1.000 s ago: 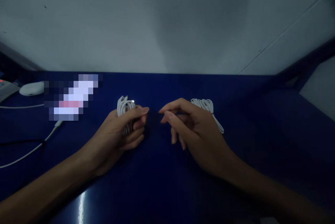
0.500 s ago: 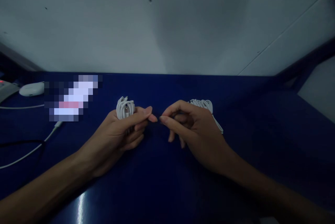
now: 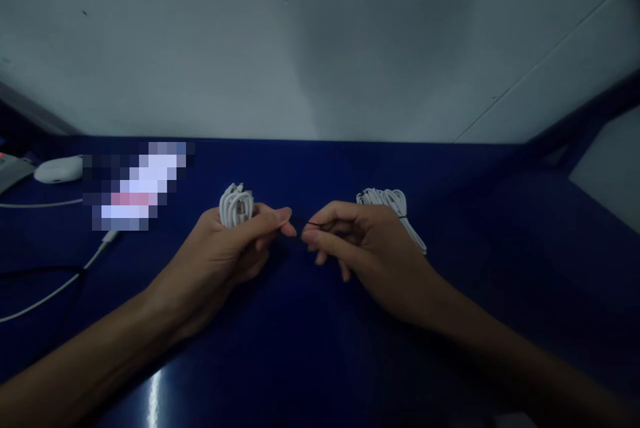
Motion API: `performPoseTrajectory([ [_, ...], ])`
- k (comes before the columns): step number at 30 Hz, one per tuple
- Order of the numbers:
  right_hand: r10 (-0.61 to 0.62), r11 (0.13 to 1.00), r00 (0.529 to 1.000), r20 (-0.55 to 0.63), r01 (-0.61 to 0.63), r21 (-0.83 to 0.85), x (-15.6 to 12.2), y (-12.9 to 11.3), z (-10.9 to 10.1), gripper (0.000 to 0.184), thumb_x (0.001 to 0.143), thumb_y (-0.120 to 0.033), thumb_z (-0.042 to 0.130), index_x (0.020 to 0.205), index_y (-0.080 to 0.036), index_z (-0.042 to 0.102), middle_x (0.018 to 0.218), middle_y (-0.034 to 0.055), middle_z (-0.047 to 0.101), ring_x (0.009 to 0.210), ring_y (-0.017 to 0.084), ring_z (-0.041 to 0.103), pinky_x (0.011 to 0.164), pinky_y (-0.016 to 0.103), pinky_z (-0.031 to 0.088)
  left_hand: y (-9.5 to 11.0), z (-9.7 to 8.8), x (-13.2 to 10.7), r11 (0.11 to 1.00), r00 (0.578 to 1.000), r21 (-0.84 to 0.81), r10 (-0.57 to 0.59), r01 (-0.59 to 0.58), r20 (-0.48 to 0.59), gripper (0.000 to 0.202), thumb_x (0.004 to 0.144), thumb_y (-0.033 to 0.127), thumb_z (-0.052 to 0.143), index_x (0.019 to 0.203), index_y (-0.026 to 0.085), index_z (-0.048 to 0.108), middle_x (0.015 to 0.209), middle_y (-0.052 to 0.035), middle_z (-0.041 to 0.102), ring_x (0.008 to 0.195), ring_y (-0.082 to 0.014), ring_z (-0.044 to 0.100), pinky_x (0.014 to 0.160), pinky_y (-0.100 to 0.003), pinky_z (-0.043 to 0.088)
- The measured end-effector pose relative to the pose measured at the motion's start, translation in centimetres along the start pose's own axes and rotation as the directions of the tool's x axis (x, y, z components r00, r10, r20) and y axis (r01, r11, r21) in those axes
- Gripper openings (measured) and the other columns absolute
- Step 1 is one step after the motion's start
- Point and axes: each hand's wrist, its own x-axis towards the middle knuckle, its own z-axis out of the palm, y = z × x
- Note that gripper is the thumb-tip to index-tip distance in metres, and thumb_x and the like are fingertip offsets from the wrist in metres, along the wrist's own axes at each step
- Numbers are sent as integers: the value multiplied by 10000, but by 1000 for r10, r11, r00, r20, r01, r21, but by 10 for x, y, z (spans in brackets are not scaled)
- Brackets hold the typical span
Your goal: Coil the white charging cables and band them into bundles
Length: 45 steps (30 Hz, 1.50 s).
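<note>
My left hand is closed around a coiled white cable, whose loops stick up above the thumb. Its thumb and index fingertip are pressed together, pointing right. Opposite, my right hand is closed in a pinch on a thin black tie, part of which shows between thumb and index finger. A small gap parts the fingertips of the two hands. Behind my right hand a second bundle of white cable lies on the blue table, bound by a black tie and partly hidden by the hand.
On the left lies a blurred-out bright screen with a white cable plugged into its lower end. Beside it are a white rounded case and a pale device with a red light. A grey wall rises behind the blue table.
My right fingertips have shifted slightly left and down, and the black tie now shows more clearly in them. My left hand keeps the coiled cable, nearly in place.
</note>
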Motion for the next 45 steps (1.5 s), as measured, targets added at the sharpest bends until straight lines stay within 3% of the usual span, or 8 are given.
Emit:
performPoseTrajectory([
  [9, -114, 988, 991, -65, 106, -115, -4, 2, 3, 108, 1090, -285, 817, 1006, -247, 874, 871, -16, 842, 764, 130, 801, 595, 200, 610, 4, 4, 0, 999, 992, 39, -26, 31, -123, 271, 771, 364, 985, 666, 211, 788, 570, 61, 390, 518, -83, 285, 454, -220, 255],
  [17, -74, 989, 997, -26, 70, -126, -2, 1, 1, 108, 1092, -322, 810, 1045, -241, 864, 881, 2, 845, 763, 147, 811, 594, 232, 621, 8, 5, 1, 999, 993, 17, -48, 50, -105, 227, 726, 282, 962, 664, 197, 761, 613, 52, 426, 538, -83, 315, 468, -205, 280],
  [20, -61, 995, 998, -15, 60, -83, -2, 1, 1, 94, 1068, -329, 838, 1073, -239, 865, 924, 22, 864, 820, 180, 849, 573, 234, 640, 10, 5, 1, 998, 995, -15, -55, 54, -87, 225, 742, 301, 969, 698, 205, 770, 614, 64, 412, 515, -76, 276, 454, -205, 254],
  [25, -40, 999, 999, -32, 41, 7, -2, -1, 3, 162, 1018, -347, 891, 1127, -229, 864, 1006, 54, 877, 880, 216, 874, 522, 217, 648, 10, 2, 0, 999, 996, -36, -39, 36, -82, 233, 787, 322, 995, 755, 211, 793, 680, 46, 496, 535, -74, 359, 486, -191, 327],
  [30, -13, 1000, 1000, -22, 13, -9, -3, -1, 5, 237, 999, -376, 914, 1183, -238, 855, 1023, 41, 862, 879, 193, 859, 520, 179, 650, 10, 3, 0, 998, 998, -47, -36, 34, -43, 235, 823, 306, 962, 735, 200, 772, 660, 53, 459, 509, -64, 280, 432, -196, 222],
  [34, -11, 998, 999, -30, 9, -58, -4, -2, 5, 189, 998, -355, 911, 1147, -248, 865, 996, 23, 854, 823, 167, 830, 530, 182, 648, 10, 3, 1, 997, 998, -55, -47, 44, -49, 190, 814, 251, 943, 736, 200, 777, 664, 50, 449, 524, -70, 295, 440, -197, 229],
  [41, -29, 998, 999, -21, 27, -54, -5, -1, 6, 185, 1088, -426, 810, 1092, -255, 880, 914, 13, 854, 807, 161, 831, 557, 198, 627, 5, 2, 4, 1000, 999, 26, -10, 11, -48, 187, 860, 308, 944, 795, 209, 800, 636, 58, 425, 512, -69, 284, 440, -189, 241],
  [45, 11, 999, 999, -31, -12, -33, -5, 2, 5, 143, 1071, -391, 830, 1075, -258, 882, 905, 3, 848, 762, 145, 802, 541, 187, 609, 4, 3, 4, 982, 993, 181, 78, -61, -90, 277, 848, 415, 968, 802, 215, 782, 554, 74, 373, 468, -77, 276, 407, -193, 205],
])
